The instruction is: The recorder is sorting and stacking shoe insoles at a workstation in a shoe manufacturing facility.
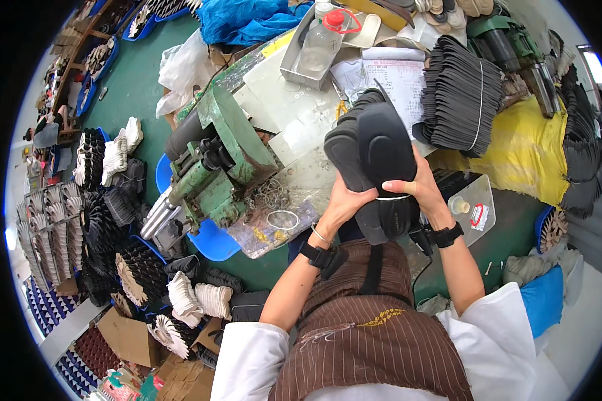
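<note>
Between my two hands is a bundle of black shoe insoles (383,134), held up in front of my apron. A thin white band crosses the bundle near its lower end. My left hand (345,200) is closed on its left side, thumb laid over the front. On the other side my right hand (416,186) grips it, thumb pressed on the top insole close to the band. Left of the bundle, a loose white elastic band (283,219) lies on the worn corner of the table, below a small heap of bands (271,195).
A green machine (231,134) stands left on the table. A taller tied stack of black insoles (461,93) sits at the right beside yellow sheeting (508,157). Behind are a written notepad (394,77) and a tray (301,72) holding a plastic bottle (321,43). Many insole bundles crowd the left floor.
</note>
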Demonstrator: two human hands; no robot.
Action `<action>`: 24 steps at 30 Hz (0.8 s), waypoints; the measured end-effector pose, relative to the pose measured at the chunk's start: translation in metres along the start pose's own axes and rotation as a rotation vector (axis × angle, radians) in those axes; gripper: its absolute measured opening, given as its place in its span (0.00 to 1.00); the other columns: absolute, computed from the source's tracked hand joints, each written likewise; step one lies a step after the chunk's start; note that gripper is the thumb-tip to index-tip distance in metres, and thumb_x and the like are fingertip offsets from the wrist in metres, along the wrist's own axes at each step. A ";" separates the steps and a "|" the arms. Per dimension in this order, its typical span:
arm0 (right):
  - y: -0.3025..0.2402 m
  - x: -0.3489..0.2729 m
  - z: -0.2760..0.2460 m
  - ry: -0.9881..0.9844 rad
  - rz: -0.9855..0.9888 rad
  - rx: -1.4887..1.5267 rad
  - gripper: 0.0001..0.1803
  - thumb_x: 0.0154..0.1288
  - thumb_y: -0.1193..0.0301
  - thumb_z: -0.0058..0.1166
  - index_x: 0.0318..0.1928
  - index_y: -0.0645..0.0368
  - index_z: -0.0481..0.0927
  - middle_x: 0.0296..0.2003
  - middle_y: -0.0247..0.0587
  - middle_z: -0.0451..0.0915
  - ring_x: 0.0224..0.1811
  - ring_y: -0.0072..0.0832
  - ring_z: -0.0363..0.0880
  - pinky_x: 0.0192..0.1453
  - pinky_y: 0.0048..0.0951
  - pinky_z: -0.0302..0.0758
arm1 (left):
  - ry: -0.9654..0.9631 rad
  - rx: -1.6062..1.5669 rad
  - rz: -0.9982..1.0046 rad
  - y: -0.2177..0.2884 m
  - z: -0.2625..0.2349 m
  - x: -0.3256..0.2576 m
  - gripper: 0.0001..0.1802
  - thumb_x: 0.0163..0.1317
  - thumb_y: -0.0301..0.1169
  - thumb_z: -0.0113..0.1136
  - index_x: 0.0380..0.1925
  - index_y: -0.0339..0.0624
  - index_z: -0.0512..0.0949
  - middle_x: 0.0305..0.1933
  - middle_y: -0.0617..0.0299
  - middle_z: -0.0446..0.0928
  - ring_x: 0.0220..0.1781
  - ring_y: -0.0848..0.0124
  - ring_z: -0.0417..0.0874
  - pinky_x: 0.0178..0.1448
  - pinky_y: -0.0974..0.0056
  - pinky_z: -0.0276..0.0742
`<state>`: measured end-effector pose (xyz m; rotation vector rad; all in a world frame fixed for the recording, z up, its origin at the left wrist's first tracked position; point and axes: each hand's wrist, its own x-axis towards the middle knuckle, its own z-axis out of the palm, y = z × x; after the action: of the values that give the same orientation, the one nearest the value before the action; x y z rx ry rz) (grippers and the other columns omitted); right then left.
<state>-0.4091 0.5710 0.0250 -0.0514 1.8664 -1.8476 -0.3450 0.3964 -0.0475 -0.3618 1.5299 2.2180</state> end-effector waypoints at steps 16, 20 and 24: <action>-0.014 0.039 -0.001 0.313 -0.011 0.104 0.40 0.39 0.83 0.70 0.55 0.68 0.64 0.46 0.45 0.76 0.47 0.29 0.78 0.53 0.29 0.76 | 0.398 0.002 0.202 -0.008 0.017 0.005 0.30 0.47 0.26 0.70 0.51 0.30 0.71 0.50 0.54 0.78 0.49 0.68 0.80 0.53 0.64 0.77; -0.005 0.060 0.006 0.302 0.045 -0.001 0.43 0.37 0.81 0.72 0.57 0.69 0.64 0.47 0.47 0.77 0.47 0.30 0.78 0.51 0.28 0.76 | 0.337 -0.155 0.097 -0.012 0.004 0.005 0.25 0.51 0.25 0.68 0.50 0.29 0.72 0.46 0.55 0.79 0.45 0.68 0.81 0.49 0.65 0.78; 0.021 0.083 -0.005 0.380 0.128 -0.190 0.50 0.32 0.76 0.75 0.60 0.72 0.62 0.48 0.51 0.76 0.48 0.34 0.78 0.55 0.29 0.73 | 0.322 -0.207 0.063 -0.012 -0.001 -0.002 0.25 0.51 0.25 0.67 0.49 0.29 0.72 0.45 0.55 0.79 0.43 0.69 0.81 0.47 0.67 0.79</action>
<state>-0.4766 0.5459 -0.0225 0.3694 2.2382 -1.6743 -0.3379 0.3991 -0.0566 -0.7769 1.4818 2.4686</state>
